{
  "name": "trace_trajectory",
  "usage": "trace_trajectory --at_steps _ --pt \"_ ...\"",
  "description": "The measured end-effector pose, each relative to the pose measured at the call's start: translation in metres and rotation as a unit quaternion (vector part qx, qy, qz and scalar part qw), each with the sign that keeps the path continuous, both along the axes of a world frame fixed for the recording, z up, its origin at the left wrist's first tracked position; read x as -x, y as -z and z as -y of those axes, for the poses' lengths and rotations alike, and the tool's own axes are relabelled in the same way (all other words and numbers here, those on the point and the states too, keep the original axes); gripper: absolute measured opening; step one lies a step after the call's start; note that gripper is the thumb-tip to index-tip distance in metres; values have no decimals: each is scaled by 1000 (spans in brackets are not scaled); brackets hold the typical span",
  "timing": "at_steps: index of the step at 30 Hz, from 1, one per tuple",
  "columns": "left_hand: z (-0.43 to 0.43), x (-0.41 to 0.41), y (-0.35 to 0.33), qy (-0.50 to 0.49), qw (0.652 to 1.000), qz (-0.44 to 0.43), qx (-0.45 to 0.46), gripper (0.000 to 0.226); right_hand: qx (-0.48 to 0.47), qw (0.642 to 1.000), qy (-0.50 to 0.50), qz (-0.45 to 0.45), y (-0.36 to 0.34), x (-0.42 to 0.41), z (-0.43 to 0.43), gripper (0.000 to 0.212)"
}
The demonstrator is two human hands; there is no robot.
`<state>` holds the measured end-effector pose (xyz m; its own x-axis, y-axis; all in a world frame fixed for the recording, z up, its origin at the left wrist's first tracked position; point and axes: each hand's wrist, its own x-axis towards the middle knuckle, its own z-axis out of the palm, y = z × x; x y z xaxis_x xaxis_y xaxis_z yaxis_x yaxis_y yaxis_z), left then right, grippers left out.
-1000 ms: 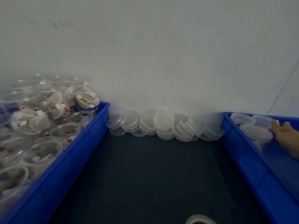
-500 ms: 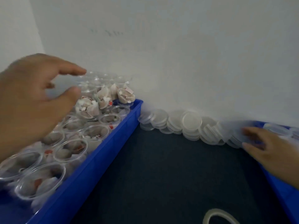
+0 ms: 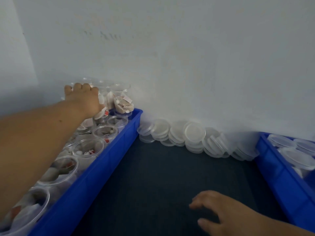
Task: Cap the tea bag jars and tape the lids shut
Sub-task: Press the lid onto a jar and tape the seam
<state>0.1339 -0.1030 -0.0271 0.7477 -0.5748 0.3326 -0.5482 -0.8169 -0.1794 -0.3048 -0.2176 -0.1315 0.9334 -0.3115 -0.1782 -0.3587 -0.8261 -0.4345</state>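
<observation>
Reaching far forward with bare left arm, left hand [image 3: 83,97] back up, fingers curled down, grip hidden behind knuckles. Holding right hand [image 3: 214,213] low and near, palm down, fingers spread loose, gripping nothing

Left-hand grip [image 3: 83,99] is out at 10 o'clock, fingers curled over a stacked jar [image 3: 95,83] at the far end of the left bin [image 3: 95,169] of open tea bag jars [image 3: 104,133]. Right-hand grip [image 3: 216,212] hovers spread over the dark tabletop [image 3: 162,176] at 5. Loose lids [image 3: 194,133] are piled along the wall at 1.
</observation>
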Motion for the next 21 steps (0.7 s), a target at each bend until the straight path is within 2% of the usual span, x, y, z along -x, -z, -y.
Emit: trace_trajectory --at_steps 5,11,15,19,21 --pt "3 1 -5 17 993 -47 103 56 -1 1000 16 -2 -6 1 6 26" --pt "-6 -12 -6 30 996 -20 77 36 22 998 56 -11 -15 0 7 22" --pt "-14 -12 -9 46 995 -5 87 40 19 997 77 -7 -20 -1 0 22" --pt "-31 5 -24 96 984 -5 153 54 22 996 81 -10 -26 4 -2 21" --pt "-44 25 -37 135 970 18 203 53 25 996 83 -9 -31 8 -1 20"
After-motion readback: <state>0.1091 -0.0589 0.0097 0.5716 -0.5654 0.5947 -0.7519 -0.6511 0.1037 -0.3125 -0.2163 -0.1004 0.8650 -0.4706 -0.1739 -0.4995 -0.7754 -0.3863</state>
